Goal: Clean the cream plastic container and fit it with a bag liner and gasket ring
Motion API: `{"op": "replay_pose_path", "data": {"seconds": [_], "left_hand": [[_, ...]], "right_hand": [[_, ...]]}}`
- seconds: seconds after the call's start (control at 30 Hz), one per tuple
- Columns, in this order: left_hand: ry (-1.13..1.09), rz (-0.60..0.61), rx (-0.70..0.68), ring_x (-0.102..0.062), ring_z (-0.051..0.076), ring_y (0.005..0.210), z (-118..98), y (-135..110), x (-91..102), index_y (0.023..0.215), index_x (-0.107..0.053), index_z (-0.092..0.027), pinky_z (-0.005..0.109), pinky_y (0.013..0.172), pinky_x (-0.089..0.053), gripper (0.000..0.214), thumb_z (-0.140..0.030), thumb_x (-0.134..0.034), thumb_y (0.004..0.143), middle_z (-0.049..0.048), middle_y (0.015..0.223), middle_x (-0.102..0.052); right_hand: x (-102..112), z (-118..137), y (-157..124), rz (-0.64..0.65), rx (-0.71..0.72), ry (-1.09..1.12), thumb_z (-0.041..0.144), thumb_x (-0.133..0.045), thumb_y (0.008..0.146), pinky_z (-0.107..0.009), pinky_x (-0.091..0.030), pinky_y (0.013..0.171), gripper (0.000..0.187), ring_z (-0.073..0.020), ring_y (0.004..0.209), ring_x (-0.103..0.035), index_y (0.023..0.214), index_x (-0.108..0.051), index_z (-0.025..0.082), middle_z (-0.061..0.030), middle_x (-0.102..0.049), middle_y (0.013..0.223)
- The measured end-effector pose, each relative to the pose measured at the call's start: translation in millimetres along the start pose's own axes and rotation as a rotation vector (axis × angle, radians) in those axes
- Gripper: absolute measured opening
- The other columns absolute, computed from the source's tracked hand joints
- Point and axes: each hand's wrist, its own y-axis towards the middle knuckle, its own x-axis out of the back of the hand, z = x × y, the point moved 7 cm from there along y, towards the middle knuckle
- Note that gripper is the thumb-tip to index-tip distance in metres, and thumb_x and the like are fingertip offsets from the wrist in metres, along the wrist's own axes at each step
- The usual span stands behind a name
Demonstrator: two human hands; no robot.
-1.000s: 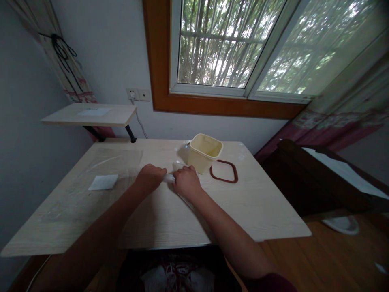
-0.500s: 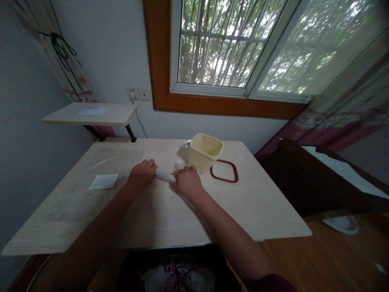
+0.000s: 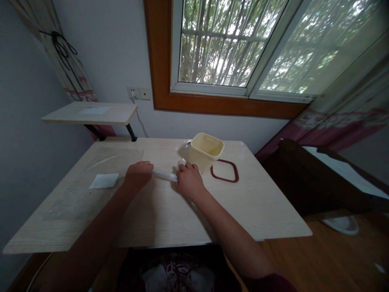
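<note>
A thin whitish roll of plastic film [image 3: 164, 175] stretches between my two hands on the light wooden table [image 3: 237, 211]. My left hand [image 3: 137, 175] is closed around its left end. My right hand [image 3: 189, 180] is closed on its right end, just in front of a pale yellow square bin [image 3: 206, 152]. The fingertips of both hands are hidden behind the knuckles.
A brown rectangular ring [image 3: 225, 171] lies right of the bin. A small white folded square [image 3: 104, 181] rests on a clear plastic sheet [image 3: 100, 162] at the table's left. A raised shelf [image 3: 91, 113] stands at the back left; a dark wooden bed frame [image 3: 304, 174] is to the right.
My left hand has moved leftwards away from the right, and the whitish roll between them has grown longer. My right hand stayed near the bin.
</note>
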Motion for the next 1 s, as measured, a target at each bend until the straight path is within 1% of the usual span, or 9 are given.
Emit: {"op": "replay_pose_path", "data": {"seconds": [0.07, 0.2, 0.27, 0.4, 0.6, 0.7, 0.8, 0.9, 1.0], "left_hand": [[-0.018, -0.003, -0.005, -0.063, 0.026, 0.078, -2, 1, 2.5, 0.073, -0.065, -0.019, 0.031, 0.062, -0.039, 0.018, -0.009, -0.051, 0.080, 0.0126, 0.081, -0.067], [-0.039, -0.025, -0.009, -0.063, 0.026, 0.076, -9, 1, 6.2, 0.071, -0.064, -0.019, 0.031, 0.062, -0.039, 0.018, -0.009, -0.052, 0.080, 0.0124, 0.079, -0.066], [-0.069, -0.042, -0.025, -0.062, 0.026, 0.075, -15, 1, 7.7, 0.070, -0.063, -0.019, 0.031, 0.061, -0.038, 0.018, -0.008, -0.052, 0.079, 0.0122, 0.077, -0.064], [-0.138, -0.039, -0.034, -0.062, 0.025, 0.077, -24, 1, 12.1, 0.067, -0.060, -0.019, 0.031, 0.061, -0.036, 0.018, -0.008, -0.052, 0.079, 0.0112, 0.075, -0.063], [-0.003, 0.028, -0.042, -0.063, 0.026, 0.085, -22, 1, 25.8, 0.076, -0.061, -0.019, 0.032, 0.065, -0.040, 0.018, -0.008, -0.048, 0.079, 0.0106, 0.083, -0.066], [-0.032, 0.054, -0.013, -0.063, 0.025, 0.089, -14, 1, 28.3, 0.080, -0.063, -0.019, 0.032, 0.069, -0.043, 0.019, -0.009, -0.047, 0.077, 0.0101, 0.088, -0.067], [-0.179, 0.021, 0.036, -0.064, 0.024, 0.091, -3, 3, 25.1, 0.083, -0.064, -0.020, 0.033, 0.077, -0.047, 0.022, -0.011, -0.046, 0.074, 0.0089, 0.092, -0.069], [-0.445, -0.096, 0.151, -0.065, 0.024, 0.094, 13, 5, 20.3, 0.093, -0.067, -0.019, 0.034, 0.085, -0.049, 0.031, -0.014, -0.048, 0.069, 0.0083, 0.100, -0.071], [-0.825, -0.128, 0.370, -0.067, 0.022, 0.079, 29, 2, 5.5, 0.107, -0.066, -0.019, 0.033, 0.074, -0.052, 0.042, -0.019, -0.050, 0.068, 0.0052, 0.089, -0.071]], "right_hand": [[6, 3, -1, -0.042, 0.008, 0.012, 0.032, -0.059, 0.089, -0.043, -0.038, 0.095, 0.027, -0.0310, 0.114, -0.053, 0.107, -0.071, 0.016, -0.0145, -0.068, 0.115], [12, 15, 5, -0.082, 0.047, 0.087, 0.038, -0.064, 0.087, -0.042, -0.039, 0.100, 0.042, -0.0300, 0.114, -0.055, 0.123, -0.062, 0.017, -0.0128, -0.068, 0.119], [9, 22, 10, -0.057, 0.073, 0.107, 0.037, -0.062, 0.090, -0.040, -0.042, 0.098, 0.038, -0.0283, 0.110, -0.060, 0.121, -0.062, 0.016, -0.0120, -0.070, 0.115], [-5, 28, 19, 0.071, 0.047, 0.117, 0.034, -0.052, 0.098, -0.035, -0.049, 0.083, 0.024, -0.0245, 0.095, -0.069, 0.111, -0.065, 0.018, -0.0106, -0.074, 0.106], [-12, 25, 18, 0.118, 0.019, 0.112, 0.038, -0.043, 0.103, -0.035, -0.053, 0.082, 0.033, -0.0262, 0.094, -0.073, 0.108, -0.069, 0.018, -0.0133, -0.076, 0.102], [-14, 20, 16, 0.145, 0.004, 0.115, 0.039, -0.040, 0.104, -0.036, -0.053, 0.083, 0.038, -0.0271, 0.095, -0.074, 0.108, -0.071, 0.017, -0.0150, -0.077, 0.103], [-14, 16, 15, 0.154, -0.003, 0.131, 0.039, -0.038, 0.105, -0.036, -0.053, 0.085, 0.041, -0.0270, 0.096, -0.074, 0.108, -0.072, 0.017, -0.0156, -0.077, 0.104], [-13, 12, 14, 0.146, -0.009, 0.158, 0.040, -0.035, 0.106, -0.035, -0.053, 0.085, 0.045, -0.0268, 0.097, -0.074, 0.109, -0.073, 0.017, -0.0159, -0.077, 0.105], [-12, 10, 14, 0.144, -0.023, 0.192, 0.041, -0.032, 0.107, -0.034, -0.053, 0.084, 0.048, -0.0260, 0.097, -0.074, 0.108, -0.074, 0.017, -0.0161, -0.077, 0.107]]}}
